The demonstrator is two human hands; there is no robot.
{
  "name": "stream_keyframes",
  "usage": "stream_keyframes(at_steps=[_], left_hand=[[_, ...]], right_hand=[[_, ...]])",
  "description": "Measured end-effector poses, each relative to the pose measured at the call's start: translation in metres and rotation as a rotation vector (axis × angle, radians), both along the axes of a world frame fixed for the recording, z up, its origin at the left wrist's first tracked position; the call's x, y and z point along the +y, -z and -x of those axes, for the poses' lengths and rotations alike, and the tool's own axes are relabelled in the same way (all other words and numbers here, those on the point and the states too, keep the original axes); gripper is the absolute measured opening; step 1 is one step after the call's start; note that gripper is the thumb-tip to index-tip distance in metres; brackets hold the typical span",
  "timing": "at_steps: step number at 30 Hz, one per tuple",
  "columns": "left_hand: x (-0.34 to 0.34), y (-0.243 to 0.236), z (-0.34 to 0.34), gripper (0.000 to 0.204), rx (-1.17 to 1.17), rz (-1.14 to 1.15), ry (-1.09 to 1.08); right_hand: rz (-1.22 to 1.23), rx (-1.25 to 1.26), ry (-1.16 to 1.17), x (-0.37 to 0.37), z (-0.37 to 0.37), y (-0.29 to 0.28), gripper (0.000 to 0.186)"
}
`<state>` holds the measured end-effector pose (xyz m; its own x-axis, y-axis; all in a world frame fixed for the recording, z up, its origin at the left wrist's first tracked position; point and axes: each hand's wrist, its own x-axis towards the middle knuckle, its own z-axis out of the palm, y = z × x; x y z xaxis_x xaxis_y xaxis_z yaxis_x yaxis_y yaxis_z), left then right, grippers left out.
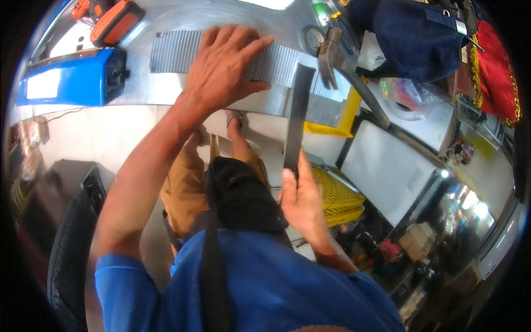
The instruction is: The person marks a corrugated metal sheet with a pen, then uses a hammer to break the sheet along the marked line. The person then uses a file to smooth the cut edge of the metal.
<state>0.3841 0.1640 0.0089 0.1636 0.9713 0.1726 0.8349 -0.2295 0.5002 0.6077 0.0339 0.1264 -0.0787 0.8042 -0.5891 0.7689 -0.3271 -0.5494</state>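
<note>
A ribbed silver metal strip [171, 51] lies along the near edge of the metal worktop. My left hand [224, 66] rests palm down on it, fingers together over the ribs and thumb held apart, so the hand is open. In my right hand [301, 199] is a long flat dark bar [300, 110], gripped at its lower end between thumb and fingers. The bar stands nearly upright in the view, its top end over the right part of the strip. Whether it touches the strip, I cannot tell.
A hammer [330, 58] lies at the strip's right end, next to a roll of tape [314, 40]. A blue case [72, 80] and an orange-black power tool [113, 25] stand at left. Dark blue cloth [415, 41] is at upper right. A yellow crate [334, 193] sits below the worktop.
</note>
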Motion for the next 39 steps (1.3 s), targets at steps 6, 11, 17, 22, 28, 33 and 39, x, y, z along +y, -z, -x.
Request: stream_keyframes(at_steps=[6,11,17,22,28,33,39], left_hand=[[-0.005,0.005,0.001,0.092,-0.062,0.009,-0.049],[-0.007,0.008,0.003,0.094,-0.048,-0.002,-0.027],[-0.005,0.004,0.010,0.092,-0.063,0.009,-0.006],[-0.008,-0.001,0.018,0.091,-0.047,0.039,-0.009],[-0.011,0.003,0.017,0.094,-0.041,0.020,0.020],[-0.031,-0.005,0.000,0.093,-0.031,0.033,-0.047],[-0.043,-0.024,-0.013,0.083,-0.054,0.095,0.050]], right_hand=[[-0.148,-0.087,0.071,-0.022,-0.006,0.033,0.049],[-0.171,0.064,0.300,-0.019,-0.012,-0.012,0.035],[-0.243,0.013,0.238,-0.014,-0.032,-0.008,0.021],[-0.507,-0.275,-0.020,0.057,-0.059,-0.009,0.039],[-0.717,-0.302,-0.463,0.188,-0.089,0.017,0.040],[-0.857,-0.256,-0.656,0.243,-0.090,0.050,0.042],[-0.809,-0.186,-0.584,0.222,-0.089,0.058,0.049]])
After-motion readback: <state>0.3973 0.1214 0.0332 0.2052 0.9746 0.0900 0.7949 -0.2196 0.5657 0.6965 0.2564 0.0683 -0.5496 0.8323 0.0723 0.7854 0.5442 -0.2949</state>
